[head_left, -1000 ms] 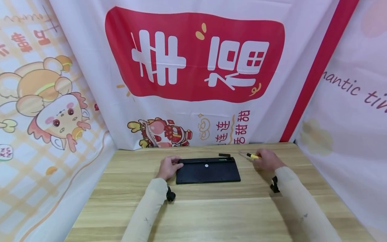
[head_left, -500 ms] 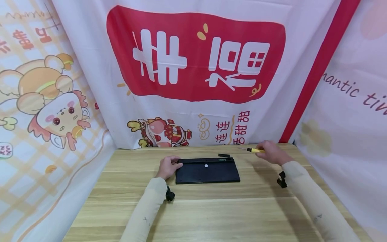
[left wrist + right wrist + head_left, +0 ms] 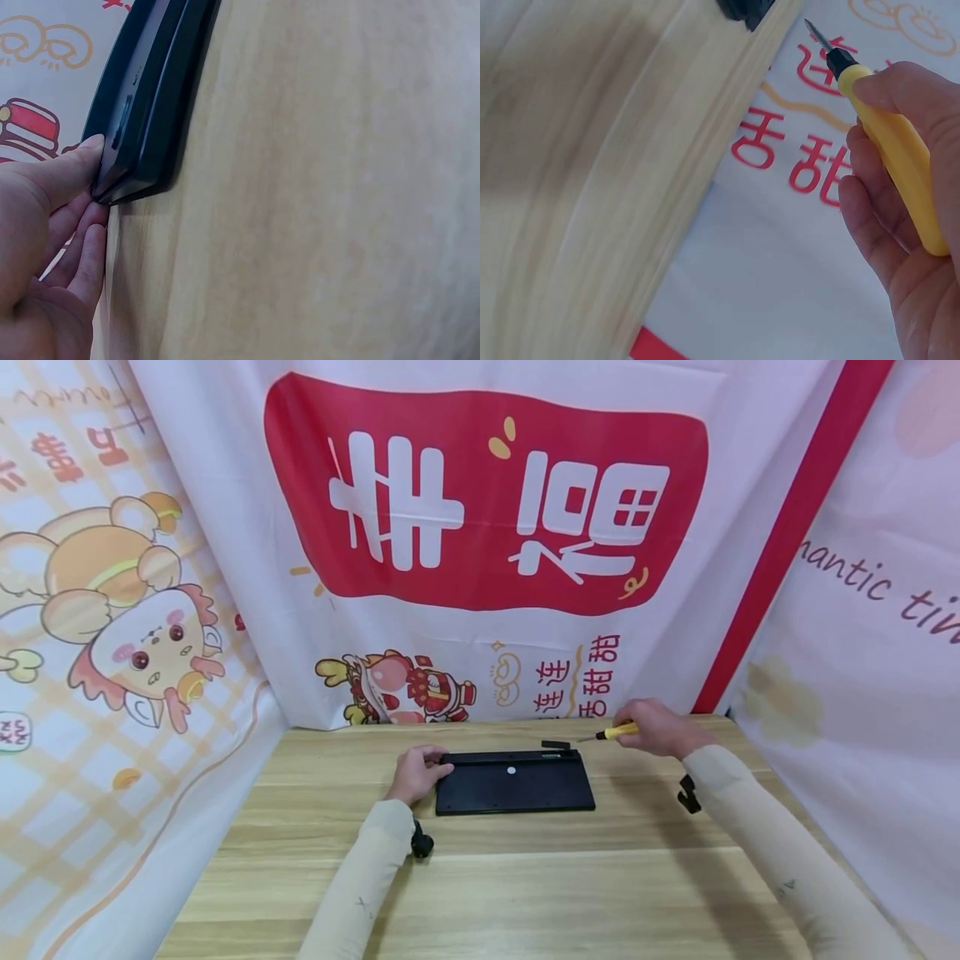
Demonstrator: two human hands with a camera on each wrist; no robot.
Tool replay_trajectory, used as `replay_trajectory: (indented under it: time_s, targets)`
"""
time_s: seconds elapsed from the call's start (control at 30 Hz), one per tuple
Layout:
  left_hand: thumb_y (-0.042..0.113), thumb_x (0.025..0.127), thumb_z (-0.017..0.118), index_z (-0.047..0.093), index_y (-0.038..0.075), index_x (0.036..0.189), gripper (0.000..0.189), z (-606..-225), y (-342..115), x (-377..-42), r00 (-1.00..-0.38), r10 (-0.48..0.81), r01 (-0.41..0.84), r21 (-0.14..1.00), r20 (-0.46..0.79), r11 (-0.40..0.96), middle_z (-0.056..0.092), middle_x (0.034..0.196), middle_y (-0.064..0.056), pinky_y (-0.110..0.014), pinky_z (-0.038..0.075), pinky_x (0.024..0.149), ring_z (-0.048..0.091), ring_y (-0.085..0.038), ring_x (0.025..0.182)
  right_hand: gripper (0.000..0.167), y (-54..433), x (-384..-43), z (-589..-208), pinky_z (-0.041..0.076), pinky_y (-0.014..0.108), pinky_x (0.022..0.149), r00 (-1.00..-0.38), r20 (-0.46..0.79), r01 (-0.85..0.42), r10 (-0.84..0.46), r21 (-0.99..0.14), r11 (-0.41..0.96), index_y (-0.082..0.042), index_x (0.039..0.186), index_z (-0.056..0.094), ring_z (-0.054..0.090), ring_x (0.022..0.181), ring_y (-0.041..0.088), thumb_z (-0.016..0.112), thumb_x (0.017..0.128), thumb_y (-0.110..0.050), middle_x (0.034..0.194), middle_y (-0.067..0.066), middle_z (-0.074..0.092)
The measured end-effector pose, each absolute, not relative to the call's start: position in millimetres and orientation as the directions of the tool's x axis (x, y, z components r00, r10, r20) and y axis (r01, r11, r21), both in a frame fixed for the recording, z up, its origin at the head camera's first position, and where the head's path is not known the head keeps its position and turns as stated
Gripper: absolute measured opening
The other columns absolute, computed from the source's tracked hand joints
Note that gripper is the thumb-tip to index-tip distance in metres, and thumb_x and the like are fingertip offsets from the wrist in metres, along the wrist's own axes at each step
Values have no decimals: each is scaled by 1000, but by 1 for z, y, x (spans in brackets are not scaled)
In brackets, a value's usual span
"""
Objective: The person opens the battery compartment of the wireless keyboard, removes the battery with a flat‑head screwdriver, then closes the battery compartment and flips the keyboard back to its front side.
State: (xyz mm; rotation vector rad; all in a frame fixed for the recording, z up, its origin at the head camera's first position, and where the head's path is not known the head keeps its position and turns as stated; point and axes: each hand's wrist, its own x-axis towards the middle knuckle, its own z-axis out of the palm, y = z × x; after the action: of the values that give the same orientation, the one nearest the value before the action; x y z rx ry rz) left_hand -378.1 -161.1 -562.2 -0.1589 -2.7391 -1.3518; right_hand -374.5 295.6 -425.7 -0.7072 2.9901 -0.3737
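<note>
A black keyboard (image 3: pixel 517 789) lies face down on the table, its raised bar along the far side. Near the right end of that bar, a small slot shows a greenish item (image 3: pixel 551 755). My left hand (image 3: pixel 416 774) pinches the keyboard's far left corner; in the left wrist view the thumb (image 3: pixel 86 154) presses on top, with fingers at the edge. My right hand (image 3: pixel 656 728) grips a yellow-handled screwdriver (image 3: pixel 892 146) with a black collar. Its metal tip points left, near the keyboard's far right corner. Just behind the keyboard sits a small black cover piece (image 3: pixel 556 744).
The wooden table (image 3: pixel 525 893) ends at the back against a printed white curtain (image 3: pixel 480 668). More printed cloth hangs at the left (image 3: pixel 135 610) and right (image 3: pixel 862 610). Each wrist wears a small black camera.
My right hand first lifted the screwdriver up and slightly right, then brought it left, its tip nearing the keyboard's right end. My left hand and the keyboard stay in place.
</note>
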Motion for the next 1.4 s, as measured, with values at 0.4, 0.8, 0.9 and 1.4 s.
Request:
replay_trajectory:
  time_s: [0.4,0.8,0.9,1.4]
  targets:
    - [17,93,83,80,12,120,28,-563,-161,-377,-992,45,122,786,119,607,79,119,-10,-48,60,101,73,-28,115,13,263,-382,-429,61,33,76,-818,64,-570,-571,-219,792,-9,100,81,67,84,15,83,87,-11,95,4,77]
    - [17,93,83,81,13,118,25,-565,-161,-378,-991,44,128,789,127,601,79,118,-10,-48,61,99,73,-29,114,11,250,-390,-434,61,32,73,-772,56,-632,-634,-176,754,-7,93,81,67,81,16,84,83,-5,90,4,76]
    - [17,92,84,81,13,118,26,-565,-162,-378,-990,42,130,792,131,596,79,117,-10,-48,61,99,73,-29,113,8,244,-390,-431,61,33,73,-781,20,-619,-625,-162,769,-7,91,81,67,80,16,85,83,-7,88,3,77]
    - [17,93,83,80,14,120,27,-564,-161,-379,-995,33,97,794,97,600,78,120,-9,-47,60,102,72,-28,116,17,192,-384,-403,62,33,75,-837,-159,-529,-524,-16,849,-13,80,73,67,79,13,90,84,-11,89,-1,74]
